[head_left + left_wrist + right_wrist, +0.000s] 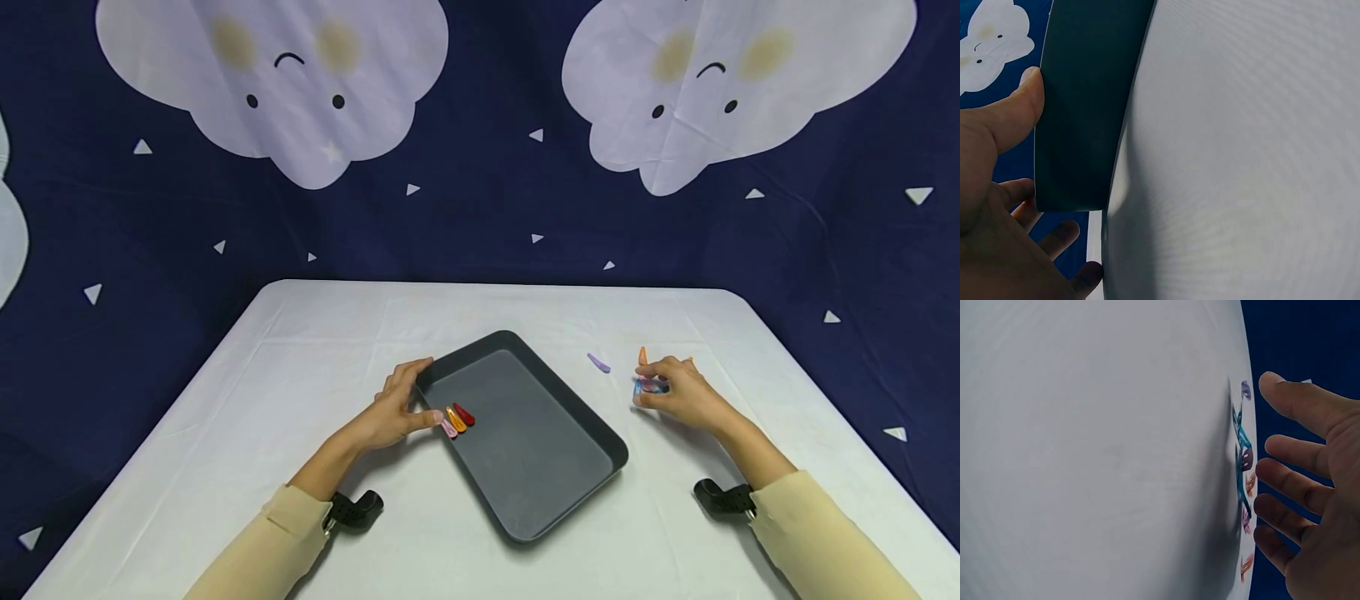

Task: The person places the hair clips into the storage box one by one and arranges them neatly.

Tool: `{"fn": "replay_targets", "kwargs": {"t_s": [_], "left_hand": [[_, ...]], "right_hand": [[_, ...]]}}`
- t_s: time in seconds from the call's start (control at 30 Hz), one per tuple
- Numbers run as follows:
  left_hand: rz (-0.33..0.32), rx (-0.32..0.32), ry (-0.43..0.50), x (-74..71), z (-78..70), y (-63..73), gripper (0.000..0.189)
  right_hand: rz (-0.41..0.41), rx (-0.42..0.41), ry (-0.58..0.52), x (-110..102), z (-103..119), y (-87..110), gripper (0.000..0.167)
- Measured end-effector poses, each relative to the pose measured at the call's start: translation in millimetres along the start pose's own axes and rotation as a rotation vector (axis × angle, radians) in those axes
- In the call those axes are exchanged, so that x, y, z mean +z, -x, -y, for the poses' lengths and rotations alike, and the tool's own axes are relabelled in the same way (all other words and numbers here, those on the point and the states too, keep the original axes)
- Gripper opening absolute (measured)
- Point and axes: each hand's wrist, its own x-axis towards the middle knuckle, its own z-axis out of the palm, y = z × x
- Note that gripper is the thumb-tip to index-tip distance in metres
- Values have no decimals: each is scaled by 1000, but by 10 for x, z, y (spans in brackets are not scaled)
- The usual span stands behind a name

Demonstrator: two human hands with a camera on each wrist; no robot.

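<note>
My left hand (393, 408) rests at the left corner of a dark grey baking tray (555, 425), its fingers and thumb spread along the rim. The left wrist view shows the thumb and fingertips at the edge of the tray's wall (1088, 112). Inside the tray by that thumb lie a red hair clip (464, 414), a yellow-orange hair clip (455, 419) and a pink hair clip (448, 428). My right hand (684, 396) hovers low over several hair clips, fingers apart and bent a little. A blue clip (638, 390) and an orange clip (642, 355) show beside its fingertips; the palm hides others.
A lilac hair clip (599, 363) lies on the white table (337, 333) between the tray and my right hand. In the right wrist view, teal clips (1242, 434) and an orange clip (1247, 567) lie beyond the fingertips. A dark blue cloud-patterned cloth (480, 208) hangs behind.
</note>
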Motion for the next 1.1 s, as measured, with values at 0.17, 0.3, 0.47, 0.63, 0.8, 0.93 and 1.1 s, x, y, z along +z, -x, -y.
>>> {"fn": "replay_targets", "kwargs": {"t_s": [0.17,0.3,0.47,0.63,0.8,0.93,1.1], "left_hand": [[-2,2,-4,0,0,0,86],[-7,0,-5,0,-4,-1,86],[-14,2,-7,6,-6,-4,85],[-18,9,-9,7,-10,-8,85],[-18,9,-9,7,-13,-9,85],[-14,5,-10,11,-5,-5,84],[-9,3,-8,14,4,0,83]], "right_hand": [[-8,10,33,10,-22,3,50],[3,33,54,18,-38,-1,52],[-3,30,109,44,-61,-3,54],[-11,28,133,61,-71,3,56],[-8,36,135,68,-73,9,55],[-12,35,140,69,-72,12,54],[-19,30,147,74,-72,14,52]]}}
